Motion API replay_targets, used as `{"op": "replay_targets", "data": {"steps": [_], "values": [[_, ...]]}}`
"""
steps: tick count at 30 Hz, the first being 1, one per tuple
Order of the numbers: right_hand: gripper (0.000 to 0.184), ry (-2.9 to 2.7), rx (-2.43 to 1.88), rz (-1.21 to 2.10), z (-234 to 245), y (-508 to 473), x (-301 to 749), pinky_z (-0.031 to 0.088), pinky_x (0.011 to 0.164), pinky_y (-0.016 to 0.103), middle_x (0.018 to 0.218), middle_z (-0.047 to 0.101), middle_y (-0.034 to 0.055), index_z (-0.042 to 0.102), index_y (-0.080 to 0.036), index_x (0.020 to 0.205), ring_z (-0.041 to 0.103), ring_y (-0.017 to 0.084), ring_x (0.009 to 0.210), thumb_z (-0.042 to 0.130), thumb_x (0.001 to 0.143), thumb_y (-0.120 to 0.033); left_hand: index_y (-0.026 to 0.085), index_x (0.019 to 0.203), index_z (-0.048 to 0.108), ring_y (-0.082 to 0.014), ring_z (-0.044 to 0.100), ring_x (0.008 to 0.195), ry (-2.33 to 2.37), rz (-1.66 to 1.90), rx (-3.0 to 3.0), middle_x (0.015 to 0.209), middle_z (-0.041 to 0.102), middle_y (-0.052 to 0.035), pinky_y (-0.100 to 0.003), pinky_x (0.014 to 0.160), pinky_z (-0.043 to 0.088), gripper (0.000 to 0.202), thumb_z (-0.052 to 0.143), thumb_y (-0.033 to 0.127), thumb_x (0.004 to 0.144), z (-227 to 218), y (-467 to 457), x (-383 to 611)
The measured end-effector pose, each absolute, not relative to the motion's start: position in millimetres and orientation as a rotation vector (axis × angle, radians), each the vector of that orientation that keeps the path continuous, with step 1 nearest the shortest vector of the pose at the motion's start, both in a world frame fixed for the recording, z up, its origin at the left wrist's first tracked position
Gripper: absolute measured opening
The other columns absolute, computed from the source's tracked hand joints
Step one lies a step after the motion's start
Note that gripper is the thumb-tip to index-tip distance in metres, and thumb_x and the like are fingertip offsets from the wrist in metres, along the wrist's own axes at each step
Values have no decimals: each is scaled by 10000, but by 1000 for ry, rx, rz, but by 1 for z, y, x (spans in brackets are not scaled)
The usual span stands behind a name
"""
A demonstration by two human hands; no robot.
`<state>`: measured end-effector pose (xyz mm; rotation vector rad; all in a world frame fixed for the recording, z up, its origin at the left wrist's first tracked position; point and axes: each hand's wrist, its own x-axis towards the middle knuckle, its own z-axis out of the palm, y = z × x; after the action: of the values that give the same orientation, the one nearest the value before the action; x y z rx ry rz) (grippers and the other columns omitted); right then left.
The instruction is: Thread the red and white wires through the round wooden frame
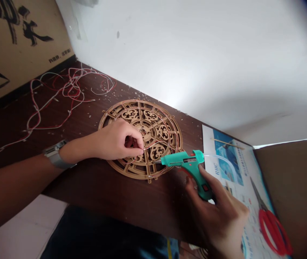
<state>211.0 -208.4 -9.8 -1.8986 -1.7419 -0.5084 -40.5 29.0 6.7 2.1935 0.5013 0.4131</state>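
Laser-cut wooden disc (153,124), fretted in a wheel pattern, is laid flat near the middle of a dark wood-grain bench (121,201). Left hand (112,140) is held over it from 9 o'clock, a wristwatch (56,154) being worn on that wrist. Its grip is closed, with the fingertips (140,144) brought together at a fine wire (152,145) near the disc's hub. A teal hot glue gun (188,162) is clamped in the right hand (215,219) at about 4 o'clock of the disc, its nozzle (157,162) held at the fretwork's edge. A clear strand (223,162) is seen curving from the gun's rear. Tangled red and white wires (69,93) are heaped at 10 o'clock, with wood crumbs scattered nearby. A printed leaflet (231,169) is spread at 3 o'clock of the gun, and red-handled scissors (273,230) are laid on it.
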Motion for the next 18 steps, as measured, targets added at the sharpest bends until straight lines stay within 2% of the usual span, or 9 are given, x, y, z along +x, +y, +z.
{"op": "replay_targets", "data": {"steps": [8, 11, 15, 18], "values": [[322, -1773, -1866, -547, -7, -209, 208, 673, 748, 270, 1109, 882, 79, 769, -169, 1354, 850, 174, 798, 819, 1040, -222, 208, 848, 868, -113, 710, 695, 506, 416, 2204, 824, 837, -12, -239, 674, 495, 143, 784, 290, 930, 8, 29, -41], [369, -1786, -1839, -584, -6, -209, 209, 667, 724, 282, 1089, 884, 64, 760, -182, 1391, 854, 181, 808, 829, 1028, -195, 208, 845, 867, -112, 707, 696, 505, 420, 2203, 822, 834, -9, -239, 667, 496, 148, 786, 299, 929, 8, 29, -42], [379, -1808, -1793, -550, -7, -209, 209, 680, 769, 305, 1159, 881, 85, 759, -170, 1399, 869, 202, 889, 828, 1027, -176, 209, 851, 868, -113, 720, 715, 512, 419, 2202, 834, 839, -11, -240, 692, 504, 149, 784, 302, 931, 7, 29, -42], [366, -1791, -1830, -569, -8, -209, 210, 664, 730, 309, 1123, 882, 102, 775, -135, 1370, 862, 210, 848, 841, 1013, -180, 210, 855, 869, -111, 714, 705, 511, 409, 2201, 826, 835, -10, -243, 688, 499, 144, 788, 303, 929, 7, 30, -42]]}}
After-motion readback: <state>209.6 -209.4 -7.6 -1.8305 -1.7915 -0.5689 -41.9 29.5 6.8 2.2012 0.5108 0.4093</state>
